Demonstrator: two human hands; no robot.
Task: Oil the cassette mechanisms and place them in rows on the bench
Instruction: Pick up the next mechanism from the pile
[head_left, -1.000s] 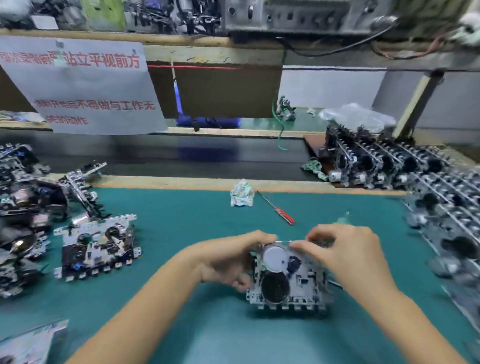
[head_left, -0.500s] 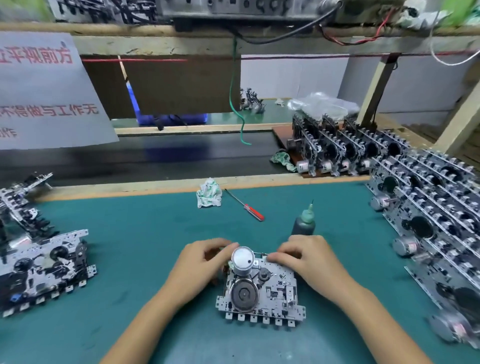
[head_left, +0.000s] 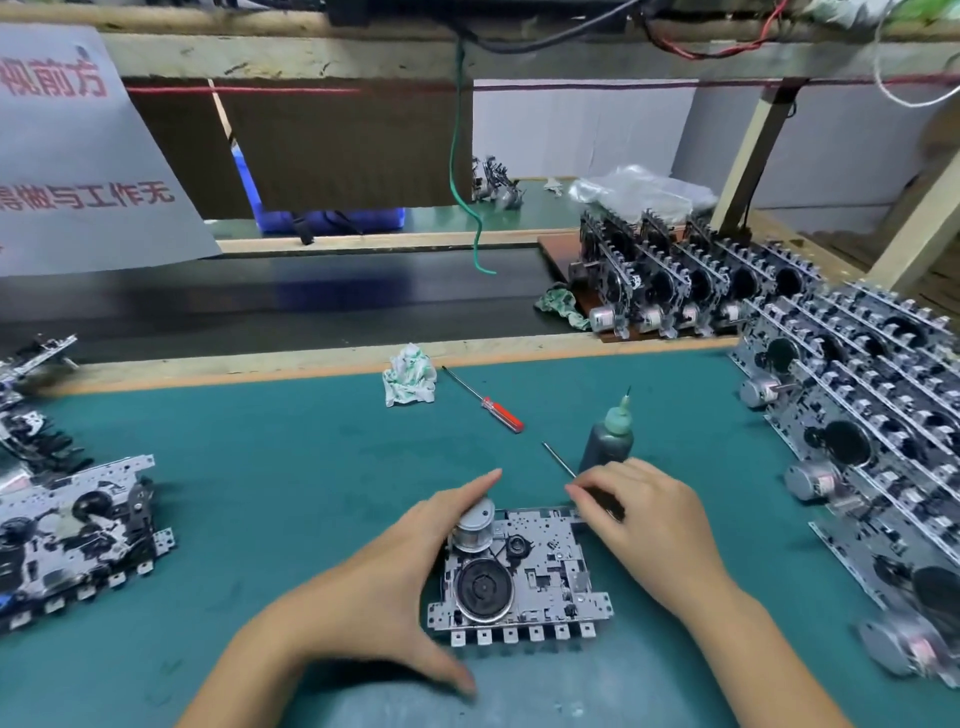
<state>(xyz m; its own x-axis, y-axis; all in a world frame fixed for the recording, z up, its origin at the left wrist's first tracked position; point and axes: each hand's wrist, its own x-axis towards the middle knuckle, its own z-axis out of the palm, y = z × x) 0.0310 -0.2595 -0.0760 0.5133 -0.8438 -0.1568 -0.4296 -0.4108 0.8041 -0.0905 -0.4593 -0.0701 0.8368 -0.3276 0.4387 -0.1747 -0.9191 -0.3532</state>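
Mechanism (head_left: 519, 571) lies flat on the green mat (head_left: 260, 493) between our hands, long axis left-right. Left hand (head_left: 395, 566) cups its motor end, fingers straight; right hand (head_left: 644, 519) pinches a thin needle tool (head_left: 558, 460) at its far-right corner. Oil bottle (head_left: 608, 441) stands just beyond the right hand, so we judge that hand reaches first.

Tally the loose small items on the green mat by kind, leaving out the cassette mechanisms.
Red-handled screwdriver: 1
Oil bottle, dark with green nozzle: 1
Crumpled white-and-green rag: 1
Thin metal probe, pinched by the right hand: 1
Total: 4
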